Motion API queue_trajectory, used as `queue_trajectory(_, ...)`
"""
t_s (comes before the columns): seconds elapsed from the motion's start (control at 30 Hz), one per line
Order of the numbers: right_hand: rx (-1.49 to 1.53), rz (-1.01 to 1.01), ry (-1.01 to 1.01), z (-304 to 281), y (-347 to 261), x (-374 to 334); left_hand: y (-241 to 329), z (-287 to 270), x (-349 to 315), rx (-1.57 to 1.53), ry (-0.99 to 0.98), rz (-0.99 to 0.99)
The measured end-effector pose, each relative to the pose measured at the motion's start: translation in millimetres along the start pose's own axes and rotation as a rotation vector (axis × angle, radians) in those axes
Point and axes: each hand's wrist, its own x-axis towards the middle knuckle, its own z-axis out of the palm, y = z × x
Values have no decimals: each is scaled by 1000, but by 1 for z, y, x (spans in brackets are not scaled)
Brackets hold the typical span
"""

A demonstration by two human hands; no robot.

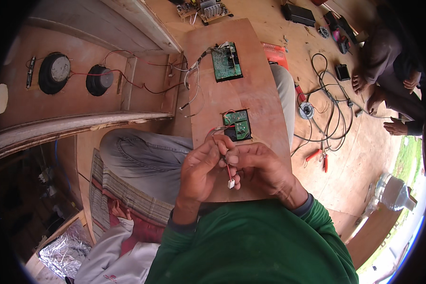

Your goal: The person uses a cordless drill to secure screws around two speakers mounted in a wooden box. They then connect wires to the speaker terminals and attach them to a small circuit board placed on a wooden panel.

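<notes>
Over the near end of a wooden panel (208,98) on my lap, my left hand (201,166) and my right hand (260,165) meet fingertip to fingertip. Both are closed in a pinch on a thin wire. From between them a red length runs down to a white plug connector (231,183). Fingers hide the rest of the wire. Just beyond my hands a small green circuit board (242,128) sits in a cut-out of the panel, with red and pale wires at its left. Farther up, a larger green circuit board (226,65) has a bundle of wires (197,64) hanging off its left side.
Left stands a wooden cabinet with two black speakers (55,73) wired in red. On the right lie a coiled black cable (338,118), red-handled pliers (324,161) and a red tool (275,54). Another person's feet (362,84) and hands are at far right, near a clear bottle (394,191).
</notes>
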Motion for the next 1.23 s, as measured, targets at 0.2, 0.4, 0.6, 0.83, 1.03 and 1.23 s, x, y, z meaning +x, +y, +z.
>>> queue_trajectory(0.2, -116, -23, 6, 1, -5, 5, 0, -7, 9, -49, -85, 9)
queue_trajectory(0.4, -625, -401, 145, 3, 6, 5, -3, -10, 9, 210, 61, 134)
queue_trajectory(0.6, -567, -453, 238, 9, 13, -1, -2, -14, 9, 307, 40, 130)
queue_trajectory(0.83, -1433, -979, 386, 12, 10, -5, -7, 1, 10, 611, 204, 218)
queue_trajectory(1.03, -1735, -1176, 370, 10, 13, -9, -13, 11, 10, 678, 277, 331)
queue_trajectory(1.23, -1997, -1500, 292, -2, 24, -17, -14, 3, 19, 438, 498, 224)
